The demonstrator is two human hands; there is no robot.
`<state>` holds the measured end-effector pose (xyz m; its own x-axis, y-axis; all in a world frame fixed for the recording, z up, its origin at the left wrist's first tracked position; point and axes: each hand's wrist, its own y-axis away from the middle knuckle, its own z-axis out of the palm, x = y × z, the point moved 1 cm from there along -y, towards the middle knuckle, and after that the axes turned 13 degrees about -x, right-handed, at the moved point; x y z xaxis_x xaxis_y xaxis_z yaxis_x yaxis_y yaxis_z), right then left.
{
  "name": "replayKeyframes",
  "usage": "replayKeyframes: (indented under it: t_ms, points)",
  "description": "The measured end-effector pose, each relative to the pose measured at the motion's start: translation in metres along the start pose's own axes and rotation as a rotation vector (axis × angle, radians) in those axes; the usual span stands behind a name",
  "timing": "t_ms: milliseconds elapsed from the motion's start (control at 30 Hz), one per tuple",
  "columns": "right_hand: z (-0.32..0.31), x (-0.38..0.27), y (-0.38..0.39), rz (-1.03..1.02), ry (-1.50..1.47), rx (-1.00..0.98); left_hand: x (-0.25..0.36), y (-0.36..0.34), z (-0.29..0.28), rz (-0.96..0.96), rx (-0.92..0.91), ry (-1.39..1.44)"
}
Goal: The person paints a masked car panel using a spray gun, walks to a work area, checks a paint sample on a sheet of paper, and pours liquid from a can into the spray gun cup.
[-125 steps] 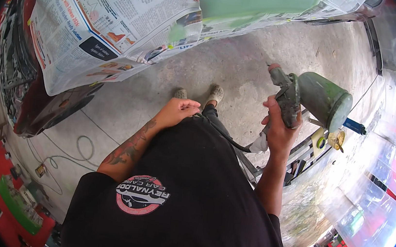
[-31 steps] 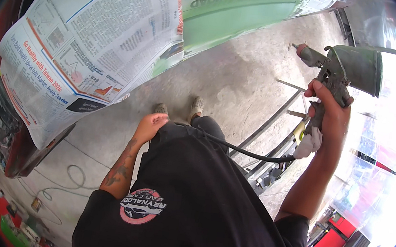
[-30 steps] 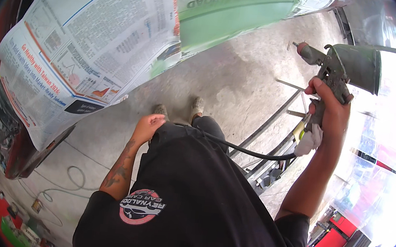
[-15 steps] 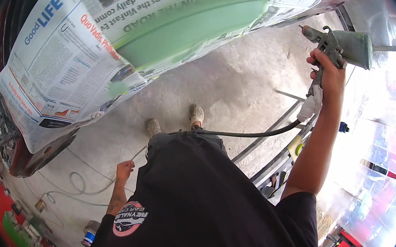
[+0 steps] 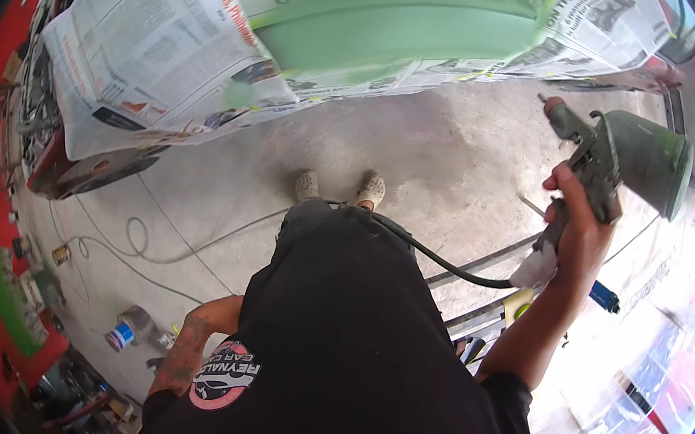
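Observation:
My right hand [image 5: 585, 217] is wrapped round the grip of a spray gun [image 5: 601, 156], held out to the right. Its large greenish cup [image 5: 649, 161] points right and its nozzle to the upper left. White wrapping covers the base of the grip, where a dark hose [image 5: 461, 271] leads off toward my legs. Ahead stands a curved vehicle panel [image 5: 385, 37] coated light green, with masking newspaper [image 5: 147, 57] around it; the gun is apart from it. My left hand [image 5: 222, 312] is bent in at my hip, its fingers hidden by my shirt.
A thin hose [image 5: 133, 253] loops over the concrete floor [image 5: 442, 142] at left. Near my left arm stands a container with a blue and white label [image 5: 121, 335]. A metal frame [image 5: 480, 258] lies below the gun, and clear plastic sheeting [image 5: 647, 371] hangs at right.
My view has turned, so the panel appears farther right and higher. The spray gun appears lower and closer, still in my right hand. My left hand has come in against my hip.

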<state>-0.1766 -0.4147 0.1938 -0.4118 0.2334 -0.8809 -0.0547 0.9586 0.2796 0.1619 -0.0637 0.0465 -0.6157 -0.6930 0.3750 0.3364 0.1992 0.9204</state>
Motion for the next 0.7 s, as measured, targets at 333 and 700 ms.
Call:
replayKeyframes:
  t_ms: [333,700]
  points:
    - [0.074,-0.005,0.056,-0.11,-0.064,-0.433,-0.015,-0.002,-0.026,0.353,0.074,-0.216]
    - [0.044,0.03,0.02,-0.101,-0.12,-0.06,0.006,0.014,-0.049,0.415,0.082,-0.202]
